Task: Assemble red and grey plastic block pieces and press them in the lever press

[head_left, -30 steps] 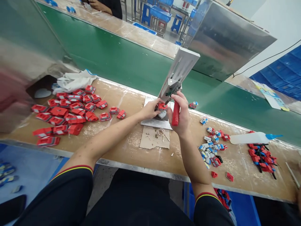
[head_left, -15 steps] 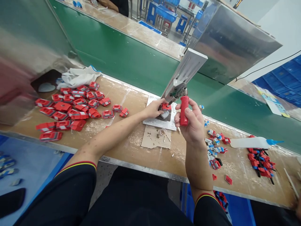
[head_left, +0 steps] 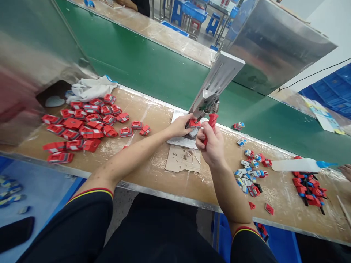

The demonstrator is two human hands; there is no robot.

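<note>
My right hand [head_left: 213,146] is closed around the red ribbed handle [head_left: 213,121] of a toggle clamp [head_left: 208,104], which is mounted on an upright slotted metal plate [head_left: 226,69]. Below the clamp, a small red plastic part [head_left: 194,123] sits on a grey block [head_left: 193,132] on the metal base [head_left: 181,141]. The fingers of my left hand [head_left: 181,126] grip the left side of this red part, so their tips are partly hidden. The clamp's lower tip is at the top of the part; I cannot tell if it presses on it.
Many red-and-grey plastic parts [head_left: 82,126] lie in a pile on the left. Cardboard [head_left: 178,159] with cotton swabs lies before the base. Blue-white-red pieces [head_left: 248,175], a squeeze bottle [head_left: 294,165] and red-black parts [head_left: 309,188] are at right. Another person's hand [head_left: 346,171] shows at the right edge.
My right hand has moved left and inward with the handle, its grip now tighter around it. My left hand stays at the red part. Another person's hand has come in over the bench at right.
</note>
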